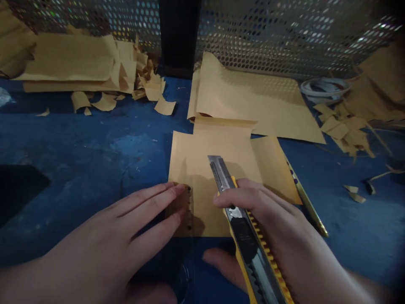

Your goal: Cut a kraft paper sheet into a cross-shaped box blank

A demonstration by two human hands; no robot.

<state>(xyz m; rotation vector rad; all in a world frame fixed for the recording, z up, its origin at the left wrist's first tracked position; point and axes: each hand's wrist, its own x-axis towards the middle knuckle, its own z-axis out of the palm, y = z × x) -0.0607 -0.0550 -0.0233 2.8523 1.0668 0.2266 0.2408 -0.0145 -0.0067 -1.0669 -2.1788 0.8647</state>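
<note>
Gripping a snap-off knife (pixel 243 236), the right hand (pixel 281 232) hovered above kraft paper (pixel 196 158) — notched, left side seemingly uncut; the flat left hand (pixel 110 236) pressed a clear ruler (pixel 190 207).

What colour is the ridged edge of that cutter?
Yellow. The cutter, held in the right hand, shows best in the head view.

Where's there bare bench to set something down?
Widest bare patch: blue tabletop, left of the centre paper, between the left hand and the back-left scraps. Smaller: right of the yellow stick, below the small offcuts. Crowded: centre, and the back with paper stacks.
</note>
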